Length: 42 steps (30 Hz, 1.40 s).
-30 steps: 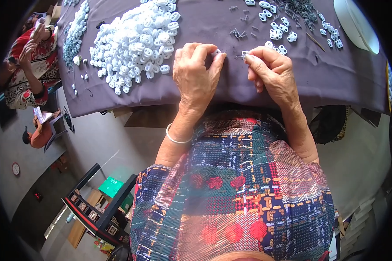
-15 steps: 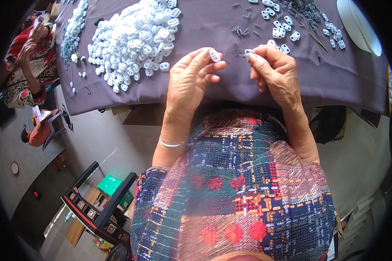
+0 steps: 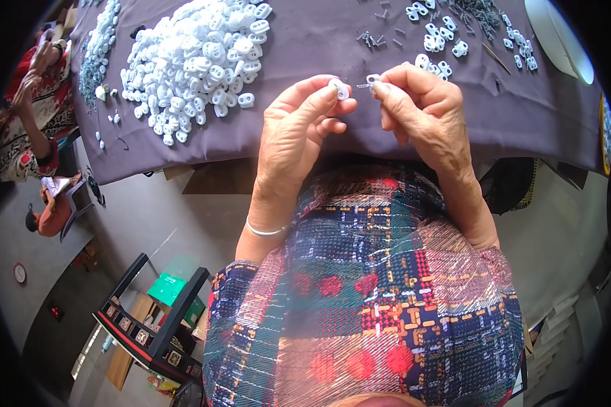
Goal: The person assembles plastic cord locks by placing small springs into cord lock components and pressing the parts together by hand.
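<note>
Desk (image 3: 536, 112): spread with a purple-grey cloth.
Pile (image 3: 197, 68): white toggles with holes, heaped beyond the left hand and to its left.
Bowl (image 3: 557, 41): white, at the desk's right side.
Left hand (image 3: 295, 129): thumb and forefinger pinching one toggle, the other fingers loosely curled; a pale bracelet (image 3: 266, 231) circles the wrist.
Right hand (image 3: 424, 112): thumb and forefinger pinching another toggle, apart from the left hand.
Stick (image 3: 497, 59): thin and brown, lying beyond the right hand, towards the bowl.
Left toggle (image 3: 342, 89): held up at the fingertips, tilted, near the right one.
Right toggle (image 3: 373, 79): partly hidden by the fingers.
Held spring (image 3: 364, 86): poking from the right toggle towards the left toggle, not touching it.
Loose springs (image 3: 372, 41): grey, scattered beyond the hands.
</note>
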Each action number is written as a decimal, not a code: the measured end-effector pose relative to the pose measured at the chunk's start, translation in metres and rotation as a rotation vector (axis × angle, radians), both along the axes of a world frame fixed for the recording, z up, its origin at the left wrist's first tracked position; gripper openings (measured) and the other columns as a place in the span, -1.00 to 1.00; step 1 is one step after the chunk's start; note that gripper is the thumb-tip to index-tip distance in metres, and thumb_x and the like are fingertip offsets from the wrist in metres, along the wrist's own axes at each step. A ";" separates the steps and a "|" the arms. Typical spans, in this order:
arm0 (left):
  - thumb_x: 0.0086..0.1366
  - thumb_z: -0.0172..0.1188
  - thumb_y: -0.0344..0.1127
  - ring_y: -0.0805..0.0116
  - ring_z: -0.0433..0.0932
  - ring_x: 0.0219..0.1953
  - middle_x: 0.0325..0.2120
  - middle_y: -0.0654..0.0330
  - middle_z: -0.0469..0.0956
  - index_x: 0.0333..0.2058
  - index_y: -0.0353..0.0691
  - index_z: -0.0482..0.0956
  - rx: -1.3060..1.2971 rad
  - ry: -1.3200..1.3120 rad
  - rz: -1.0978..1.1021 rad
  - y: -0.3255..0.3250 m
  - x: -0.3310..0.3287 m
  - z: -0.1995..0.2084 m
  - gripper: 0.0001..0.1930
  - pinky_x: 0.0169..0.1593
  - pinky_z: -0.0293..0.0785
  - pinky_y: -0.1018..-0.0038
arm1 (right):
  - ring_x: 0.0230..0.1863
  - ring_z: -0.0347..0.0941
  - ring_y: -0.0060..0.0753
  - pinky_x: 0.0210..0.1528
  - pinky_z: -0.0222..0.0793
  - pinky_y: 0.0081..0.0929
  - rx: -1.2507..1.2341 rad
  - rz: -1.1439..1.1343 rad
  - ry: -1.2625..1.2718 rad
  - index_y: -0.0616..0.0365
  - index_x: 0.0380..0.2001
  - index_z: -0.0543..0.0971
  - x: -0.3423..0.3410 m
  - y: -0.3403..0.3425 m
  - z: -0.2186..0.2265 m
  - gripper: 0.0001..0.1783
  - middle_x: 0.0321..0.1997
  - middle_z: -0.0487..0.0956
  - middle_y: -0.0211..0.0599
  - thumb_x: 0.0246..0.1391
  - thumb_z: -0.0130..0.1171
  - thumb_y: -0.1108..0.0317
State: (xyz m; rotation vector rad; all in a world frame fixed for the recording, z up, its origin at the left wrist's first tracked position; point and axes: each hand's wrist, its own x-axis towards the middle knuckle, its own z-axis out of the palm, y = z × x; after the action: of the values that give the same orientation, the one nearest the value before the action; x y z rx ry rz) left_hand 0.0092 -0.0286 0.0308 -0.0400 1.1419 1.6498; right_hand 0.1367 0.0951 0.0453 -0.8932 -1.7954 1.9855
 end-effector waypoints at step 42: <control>0.17 0.17 -0.48 0.30 0.60 -0.40 -0.37 0.08 0.57 -0.22 -0.38 0.50 -0.017 0.168 -0.025 -0.003 0.007 -0.002 -0.81 -0.44 0.53 0.59 | -0.62 0.28 -0.80 -0.59 0.17 -0.78 0.195 0.131 -0.114 0.24 -0.43 0.51 -0.001 -0.004 -0.005 -0.88 -0.67 0.40 -0.55 0.11 0.07 0.41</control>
State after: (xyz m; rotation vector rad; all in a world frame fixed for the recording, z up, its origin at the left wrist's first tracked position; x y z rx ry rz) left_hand 0.0162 -0.0311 0.0289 0.1038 1.2779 1.6459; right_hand 0.1361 0.0908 0.0400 -0.8625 -2.1191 1.8254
